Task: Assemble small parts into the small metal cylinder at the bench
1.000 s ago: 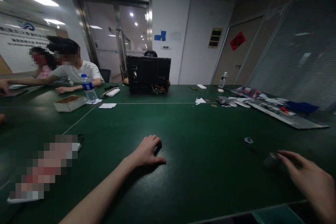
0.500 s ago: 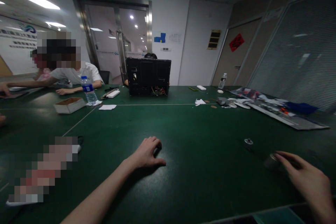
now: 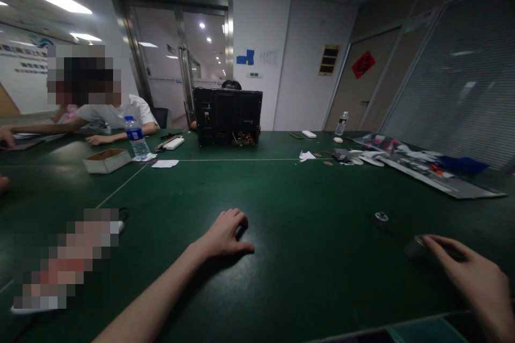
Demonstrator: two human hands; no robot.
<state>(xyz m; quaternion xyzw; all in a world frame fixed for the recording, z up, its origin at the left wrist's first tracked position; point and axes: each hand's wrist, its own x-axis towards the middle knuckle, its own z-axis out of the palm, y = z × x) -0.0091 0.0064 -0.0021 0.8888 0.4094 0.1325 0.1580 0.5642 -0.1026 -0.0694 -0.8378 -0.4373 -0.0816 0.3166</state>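
Note:
My left hand point(image 3: 228, 233) rests on the green tabletop point(image 3: 289, 273), thumb apart from loosely curled fingers, with nothing visible in its grasp. At the right, my right hand point(image 3: 469, 268) pinches the edge of a small grey cylinder point(image 3: 416, 246) between thumb and fingertips. That cylinder is blurred, so its kind does not show. Just beyond it and to the left stands another small cylinder point(image 3: 381, 218) with a shiny light top, apart from both hands.
Open cardboard box point(image 3: 107, 162), water bottle point(image 3: 137, 139) and paper point(image 3: 164, 163) lie left. A black open-backed case point(image 3: 228, 118) stands at the far side. Parts and a blue tray point(image 3: 462, 164) cover a board at right. A person in a white shirt point(image 3: 139, 110) sits at left.
My right hand and the grey cylinder show only a very slight shift. My left hand stays in place. The seated person's head has moved a little to the left.

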